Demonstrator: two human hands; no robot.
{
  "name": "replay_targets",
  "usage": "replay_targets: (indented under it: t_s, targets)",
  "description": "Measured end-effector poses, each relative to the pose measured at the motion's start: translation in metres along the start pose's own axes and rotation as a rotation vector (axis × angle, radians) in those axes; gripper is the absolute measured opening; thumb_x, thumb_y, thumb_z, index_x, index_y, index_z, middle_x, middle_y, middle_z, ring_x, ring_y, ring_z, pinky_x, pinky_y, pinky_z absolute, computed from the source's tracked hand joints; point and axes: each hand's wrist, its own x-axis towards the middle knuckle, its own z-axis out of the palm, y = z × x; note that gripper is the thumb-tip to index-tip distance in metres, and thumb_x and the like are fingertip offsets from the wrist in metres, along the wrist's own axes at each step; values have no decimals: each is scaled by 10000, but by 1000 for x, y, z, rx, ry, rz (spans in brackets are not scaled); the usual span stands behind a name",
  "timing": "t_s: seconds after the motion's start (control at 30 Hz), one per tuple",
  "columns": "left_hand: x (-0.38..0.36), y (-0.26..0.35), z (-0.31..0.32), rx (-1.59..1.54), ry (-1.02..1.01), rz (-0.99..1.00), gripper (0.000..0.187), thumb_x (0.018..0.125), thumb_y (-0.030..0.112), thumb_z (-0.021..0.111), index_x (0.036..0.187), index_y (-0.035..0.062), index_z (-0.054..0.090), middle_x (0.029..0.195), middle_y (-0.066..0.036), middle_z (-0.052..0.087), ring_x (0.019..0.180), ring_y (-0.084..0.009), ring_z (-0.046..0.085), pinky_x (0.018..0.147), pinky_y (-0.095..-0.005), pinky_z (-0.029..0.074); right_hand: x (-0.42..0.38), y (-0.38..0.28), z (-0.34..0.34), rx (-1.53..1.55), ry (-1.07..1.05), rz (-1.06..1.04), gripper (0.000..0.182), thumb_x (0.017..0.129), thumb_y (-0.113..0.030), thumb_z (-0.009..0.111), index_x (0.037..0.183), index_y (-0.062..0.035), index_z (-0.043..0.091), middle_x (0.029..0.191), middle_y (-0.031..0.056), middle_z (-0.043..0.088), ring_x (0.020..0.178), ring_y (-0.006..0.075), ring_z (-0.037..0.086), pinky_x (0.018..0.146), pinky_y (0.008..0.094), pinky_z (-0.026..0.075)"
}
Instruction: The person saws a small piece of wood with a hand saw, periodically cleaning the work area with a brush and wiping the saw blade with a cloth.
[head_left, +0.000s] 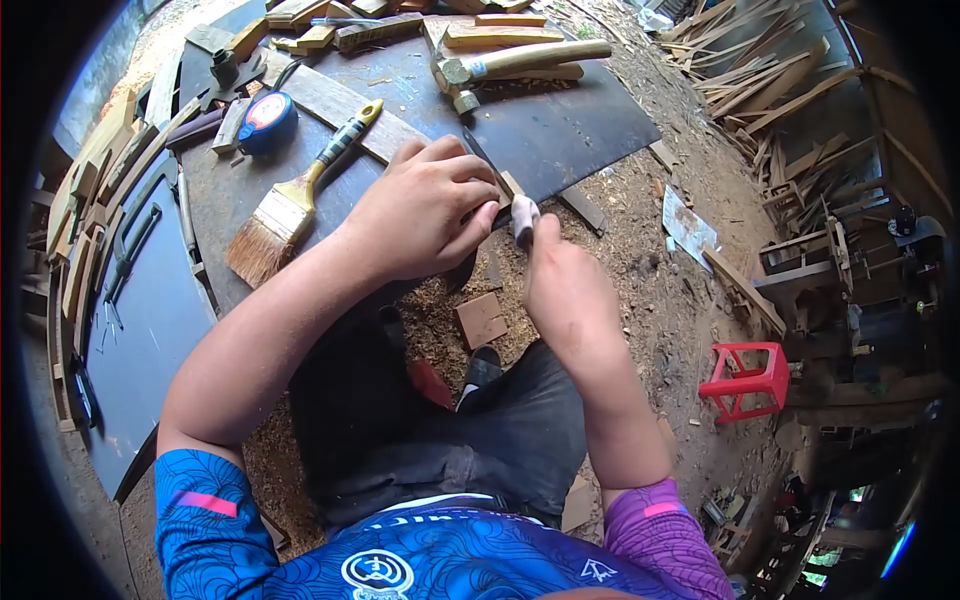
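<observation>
My right hand (572, 290) is closed around the pale, wrapped-looking handle (523, 214) of a hand tool. A dark narrow blade (480, 150), which looks like a file, lies in line with that handle. Beside it, at the table's near edge, my left hand (430, 208) curls its fingers over a small light wood piece (511, 187), mostly hidden by fingers and tool. Left of this hand rests a paintbrush (320, 175) with a yellow and dark handle. A hammer (530, 60) with a wooden handle lies beyond both hands.
On the dark tabletop (600, 130) are a blue tape measure (268, 122), a long board (345, 105) and several wood offcuts. A hacksaw (130, 250) lies on the left board. Sawdust and a square wood block (481, 320) are below. A red stool (745, 380) stands right.
</observation>
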Motion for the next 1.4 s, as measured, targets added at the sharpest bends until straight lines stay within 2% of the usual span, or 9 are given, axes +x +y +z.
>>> replay_targets:
  t_s: [0.2,0.3,0.43,0.63,0.8,0.97,1.27,1.33,1.4]
  targets:
    - [5,4,1,33,-26,-31,230,945,239,597,1006,77,748,1041,-67,689,1050,-258,604,920,-422,441,-44,11,-8,12,-101,98,152,983,-75,487,1114,3,476,782,263,698,775,472,712,665,577,562]
    - [7,3,0,-13,-52,-50,237,938,242,599,1012,75,750,1040,-72,683,1056,-259,601,921,-412,440,2,2,4,78,-7,17,158,990,-85,471,1123,0,475,821,269,704,805,471,713,693,581,560]
    - [0,-3,-3,-47,-38,-53,276,947,250,577,1073,77,752,1112,-68,694,1105,-271,589,947,-430,423,6,5,-2,75,-52,-18,153,1005,-118,444,1109,-10,478,860,274,708,826,478,707,717,589,552]
    - [-1,8,0,27,-23,-88,271,938,244,590,1091,71,731,1167,-74,683,1119,-270,592,977,-437,423,-46,23,-21,111,-86,39,150,972,-97,506,1097,-19,477,768,277,682,769,496,691,676,616,517]
    - [0,12,-4,19,-37,-124,281,907,217,586,1079,66,749,1140,-69,699,1121,-268,594,970,-435,426,14,3,-6,136,-10,3,163,952,-86,516,1092,-15,471,828,268,707,812,473,710,701,593,545]
    - [-1,8,-8,1,-64,-145,294,912,212,581,1102,63,749,1144,-83,701,1145,-304,589,1013,-452,426,-40,15,-42,67,-189,20,160,959,-84,490,1099,-6,491,858,256,716,835,460,720,732,575,565]
    - [1,9,-6,-12,-90,-175,367,896,209,578,1164,27,749,1184,-118,723,1136,-316,591,1031,-469,442,12,-2,0,151,-35,-6,196,963,-89,492,1134,6,474,855,272,715,848,465,721,744,574,566]
    - [-2,6,-4,-42,-66,-141,355,891,217,582,1132,16,748,1169,-125,722,1132,-319,593,1015,-473,454,-11,18,-6,192,-83,-26,205,966,-85,484,1152,1,473,838,283,707,827,486,707,733,595,548]
    - [-3,5,1,-41,-45,-145,342,883,225,589,1092,6,749,1131,-126,724,1116,-321,594,995,-473,465,-43,25,-12,120,-145,44,287,932,-78,559,1196,-22,464,801,280,690,785,497,692,704,617,527]
